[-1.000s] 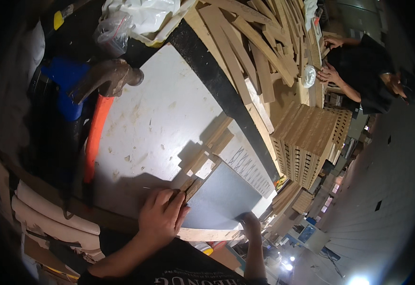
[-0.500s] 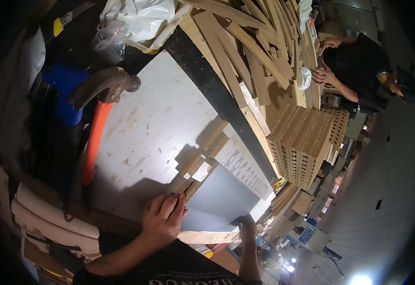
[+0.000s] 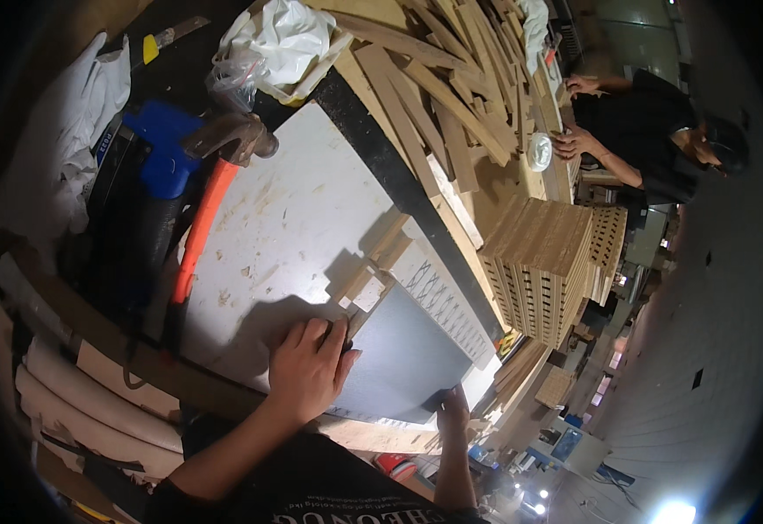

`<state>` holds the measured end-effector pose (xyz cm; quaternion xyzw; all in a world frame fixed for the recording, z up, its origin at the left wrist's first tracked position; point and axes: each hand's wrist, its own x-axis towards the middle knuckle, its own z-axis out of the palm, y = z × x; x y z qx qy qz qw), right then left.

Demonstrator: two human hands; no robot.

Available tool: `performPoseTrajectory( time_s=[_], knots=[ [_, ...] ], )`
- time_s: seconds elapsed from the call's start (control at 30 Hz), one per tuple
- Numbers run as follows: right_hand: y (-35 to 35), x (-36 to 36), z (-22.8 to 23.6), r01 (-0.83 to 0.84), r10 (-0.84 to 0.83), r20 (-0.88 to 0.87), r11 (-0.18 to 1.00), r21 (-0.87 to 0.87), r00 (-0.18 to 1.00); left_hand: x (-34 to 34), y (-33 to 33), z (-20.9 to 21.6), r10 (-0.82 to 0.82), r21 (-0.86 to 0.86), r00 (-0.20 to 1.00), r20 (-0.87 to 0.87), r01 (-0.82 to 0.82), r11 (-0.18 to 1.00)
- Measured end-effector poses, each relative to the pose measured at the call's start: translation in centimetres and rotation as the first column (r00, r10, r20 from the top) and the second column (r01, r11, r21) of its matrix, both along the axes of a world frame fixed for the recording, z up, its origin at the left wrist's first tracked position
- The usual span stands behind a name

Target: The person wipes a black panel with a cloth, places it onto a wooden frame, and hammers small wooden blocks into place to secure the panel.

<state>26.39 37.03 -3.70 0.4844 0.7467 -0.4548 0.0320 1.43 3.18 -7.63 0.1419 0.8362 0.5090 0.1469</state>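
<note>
A smooth grey panel [image 3: 408,354] lies on the white work board, with a wooden strip [image 3: 362,316] along its left edge. My left hand [image 3: 305,371] is closed over the near end of that strip, fingers bent together on the far side and thumb over the panel. At the panel's near right corner, my right hand [image 3: 453,412] grips the edge; its fingertips are partly hidden. Beyond the panel sits a pale piece with a row of dark crossed marks [image 3: 443,301]. Small wooden blocks [image 3: 390,244] stand against its left side.
A claw hammer with an orange handle [image 3: 204,223] rests on the left edge of the white work board [image 3: 264,210]. A blue tool [image 3: 165,148] is beside it. Loose wood strips [image 3: 451,96] and stacked slotted boards [image 3: 539,262] fill the far right, where another person [image 3: 639,131] works.
My left hand has shifted slightly up along the wooden strip, its thumb now spread over the panel. My right hand stays at the corner. The whole view has shifted a little.
</note>
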Motion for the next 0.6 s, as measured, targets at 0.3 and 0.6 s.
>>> performPoseTrajectory(
  time_s=[0.3, 0.6],
  knots=[
    [-0.9, -0.6, 0.5, -0.583, 0.457, 0.364, 0.663, 0.469, 0.812, 0.0, 0.5, 0.4, -0.011, -0.072, 0.997, -0.081, 0.005, 0.997],
    [-2.6, -3.0, 0.9, 0.117, -0.130, -0.161, 0.989, -0.087, 0.978, 0.7, 0.9, 0.3, -0.082, -0.255, 0.979, -0.187, 0.032, 0.966]
  ],
)
